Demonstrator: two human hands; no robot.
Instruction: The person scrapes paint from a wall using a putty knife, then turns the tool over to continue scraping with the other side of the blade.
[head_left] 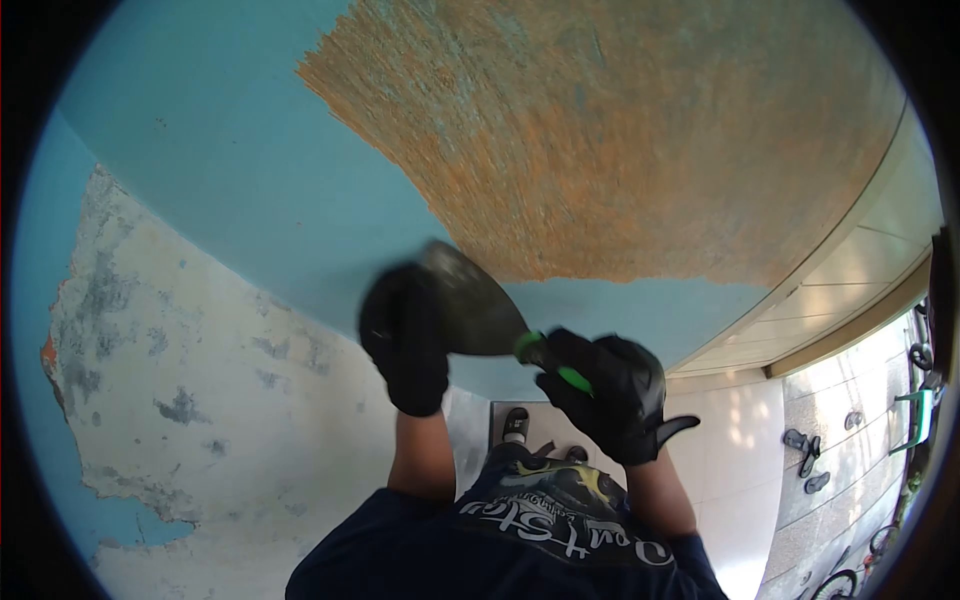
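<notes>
In a black glove, my right hand (610, 390) is closed round the green and black handle of a wide scraper (475, 305). The scraper's metal blade points up and left, its edge near the border between the blue paint (370, 190) and the rough orange-brown patch (600, 150). My left hand (405, 335), also gloved in black, is at the left side of the blade. Motion blurs its fingers, and whether they touch the blade is hard to tell.
A whitish, grey-stained bare wall area (220, 380) lies at the left. Below are a tiled floor (730, 440) and my feet. Sandals (805, 450) lie on the paving at the right, with bicycle wheels (835, 585) at the lower right edge.
</notes>
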